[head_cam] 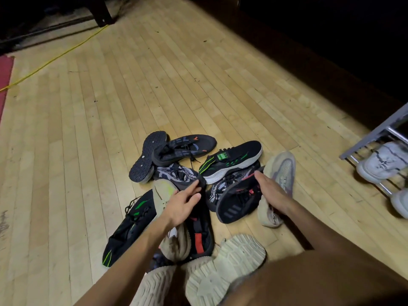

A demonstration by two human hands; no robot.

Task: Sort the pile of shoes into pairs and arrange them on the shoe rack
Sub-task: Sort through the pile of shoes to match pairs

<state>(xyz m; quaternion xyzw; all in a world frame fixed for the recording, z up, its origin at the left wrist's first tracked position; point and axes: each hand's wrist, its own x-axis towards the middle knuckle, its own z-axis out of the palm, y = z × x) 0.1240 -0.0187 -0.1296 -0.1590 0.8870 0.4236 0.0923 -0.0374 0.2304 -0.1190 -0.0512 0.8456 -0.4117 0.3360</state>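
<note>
A pile of sneakers lies on the wooden floor in front of me. My left hand (pixel 182 205) pinches the collar of a black shoe with a red stripe (pixel 199 237). My right hand (pixel 272 194) grips the side of a black three-stripe shoe (pixel 235 207), its thumb hidden. Two black shoes with green stripes (pixel 231 162) (pixel 130 228) lie apart. A dark shoe with an orange mark (pixel 187 147) rests beside an upturned dark sole (pixel 145 160). Grey patterned shoes (pixel 176 174) and beige shoes (pixel 281 168) (pixel 229 259) fill the rest. The grey shoe rack (pixel 373 135) stands at the right.
A pair of white sneakers (pixel 384 164) sits on the rack, another pale shoe (pixel 401 202) below. A yellow cable (pixel 55 58) crosses the floor at the far left beside a red mat (pixel 5 80). A dark furniture leg (pixel 103 14) stands far back.
</note>
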